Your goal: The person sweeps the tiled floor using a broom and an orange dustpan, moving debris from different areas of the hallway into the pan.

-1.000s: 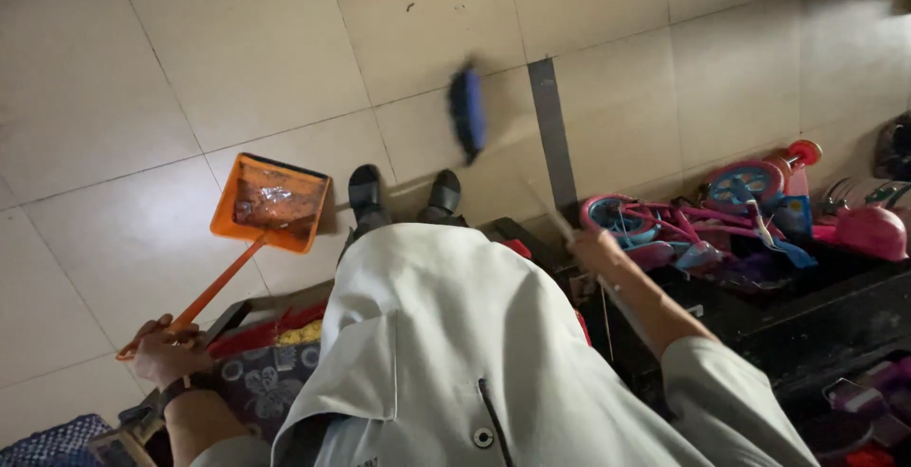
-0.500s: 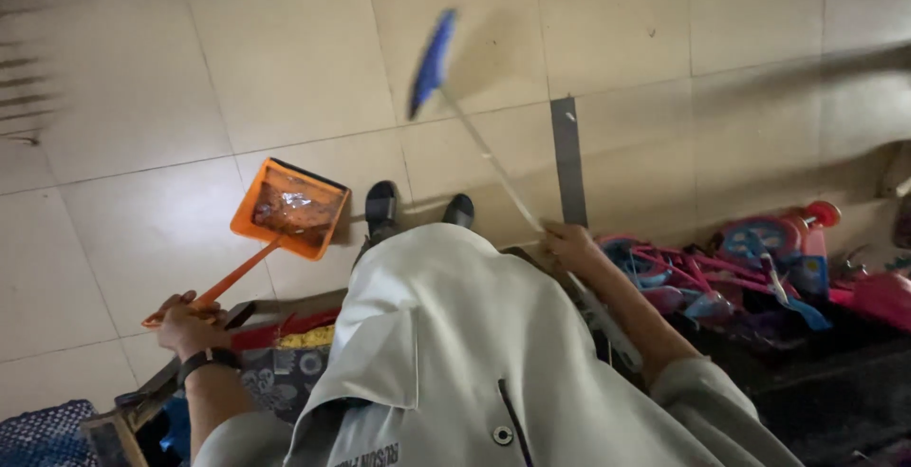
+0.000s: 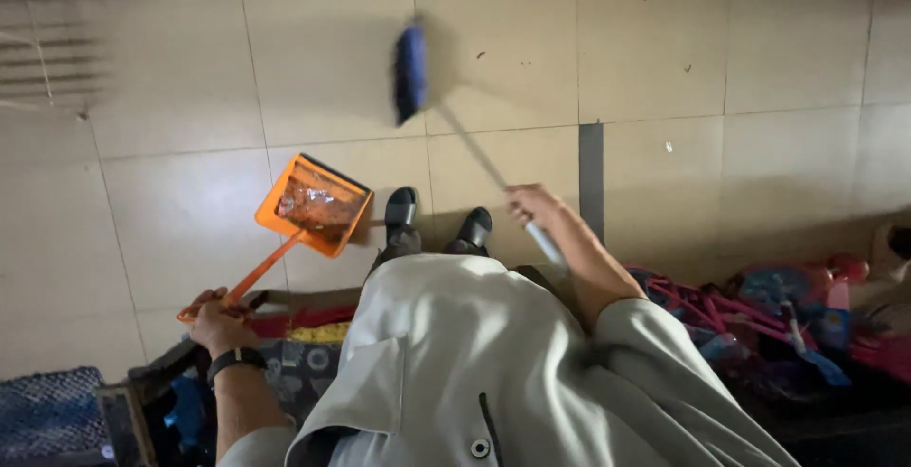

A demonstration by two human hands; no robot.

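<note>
My left hand [image 3: 218, 320] grips the long handle of an orange dustpan [image 3: 313, 205], which hangs above the tiled floor with brownish litter in its tray. In my right hand [image 3: 531, 205] is the pale handle of a broom, and its blue brush head [image 3: 410, 73] points out over the tiles ahead of me, blurred by motion. Between the two, my feet in black sandals [image 3: 436, 225] stand on the floor. A black band sits on my left wrist.
Beige floor tiles [image 3: 171, 201] fill the view, with a dark strip [image 3: 590, 177] in one joint. A pink and blue child's bicycle [image 3: 778, 315] and other toys lie at the right. Cloth and a blue basket [image 3: 47, 415] sit at the lower left.
The broom head has swung from near my feet outward and to the left, ahead of me. The dustpan stays in my left hand, shifted slightly with the camera's tilt.
</note>
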